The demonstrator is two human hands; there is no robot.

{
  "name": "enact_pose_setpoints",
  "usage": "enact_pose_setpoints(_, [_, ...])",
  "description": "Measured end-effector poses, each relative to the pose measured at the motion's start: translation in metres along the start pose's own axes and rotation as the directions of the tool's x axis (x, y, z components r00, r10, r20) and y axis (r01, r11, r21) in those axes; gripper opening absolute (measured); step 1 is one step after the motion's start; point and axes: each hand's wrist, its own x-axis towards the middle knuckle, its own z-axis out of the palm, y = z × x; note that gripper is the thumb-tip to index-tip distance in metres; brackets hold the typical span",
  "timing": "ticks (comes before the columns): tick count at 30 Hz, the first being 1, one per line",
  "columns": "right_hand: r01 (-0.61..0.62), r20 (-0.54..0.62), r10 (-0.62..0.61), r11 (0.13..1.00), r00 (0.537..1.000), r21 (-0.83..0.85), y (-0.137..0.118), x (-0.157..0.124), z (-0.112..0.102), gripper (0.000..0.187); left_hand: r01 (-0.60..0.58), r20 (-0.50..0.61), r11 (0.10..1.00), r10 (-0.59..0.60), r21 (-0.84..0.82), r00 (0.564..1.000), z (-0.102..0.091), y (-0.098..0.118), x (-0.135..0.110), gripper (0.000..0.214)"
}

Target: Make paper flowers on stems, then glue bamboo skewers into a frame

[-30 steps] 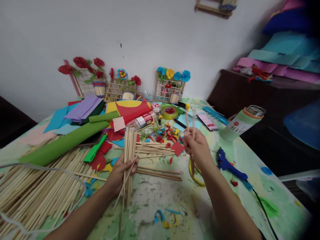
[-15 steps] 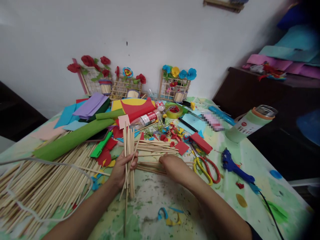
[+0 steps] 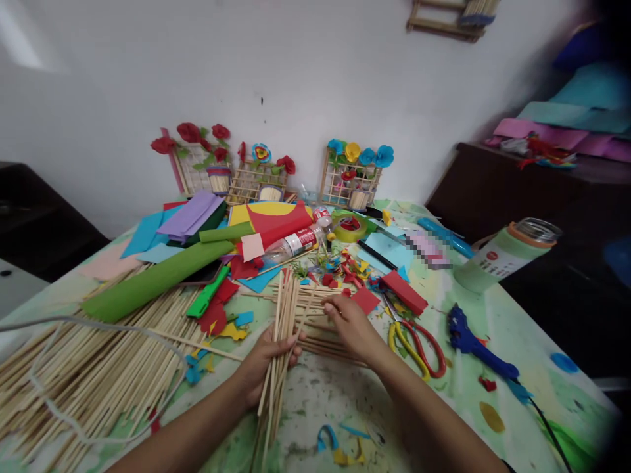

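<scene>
My left hand [image 3: 273,358] is closed round a loose bundle of thin bamboo sticks [image 3: 283,315], held tilted above the table with the lower ends near the front. One stick crosses the bundle at a slant. My right hand [image 3: 348,322] is just to the right, fingers curled and pressed together over more bamboo sticks [image 3: 330,345] lying crosswise on the table. What its fingertips hold, if anything, is hidden. A large heap of bamboo sticks [image 3: 113,368] spreads at the left.
Scissors [image 3: 419,345] and a blue glue gun [image 3: 480,348] lie at the right, near a green bottle [image 3: 503,256]. Paper scraps, a tape roll [image 3: 350,225] and a plastic bottle [image 3: 296,243] lie behind. A white cable [image 3: 54,401] crosses the heap. Stick trellises with paper flowers [image 3: 352,171] stand at the wall.
My left hand has moved right and down with the bundle, which leans more now. The right hand remains over the lying sticks, with its fingers a little higher. The view has shifted slightly.
</scene>
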Motion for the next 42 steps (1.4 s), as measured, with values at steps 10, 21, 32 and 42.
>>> enact_pose_setpoints(10, [-0.306, 0.169, 0.271, 0.619, 0.948, 0.723, -0.002, -0.002, 0.022, 0.029, 0.095, 0.156, 0.977, -0.126, 0.189, 0.980, 0.010, -0.018, -0.011, 0.052])
enact_pose_setpoints(21, [-0.267, 0.096, 0.268, 0.728, 0.959, 0.632, -0.001, 0.001, 0.019, 0.010, 0.138, 0.142, 0.984, -0.153, 0.111, 0.978, 0.013, -0.017, -0.011, 0.027])
enact_pose_setpoints(32, [-0.103, -0.135, 0.177, 0.896, 0.975, 0.432, 0.005, 0.000, 0.019, 0.027, 0.089, 0.114, 0.979, -0.112, 0.185, 0.987, 0.012, -0.022, -0.010, 0.035])
enact_pose_setpoints(42, [-0.146, -0.101, 0.252, 0.794, 0.963, 0.590, 0.009, 0.005, 0.010, 0.017, 0.074, 0.180, 0.959, -0.127, 0.272, 0.975, 0.009, -0.022, -0.010, 0.040])
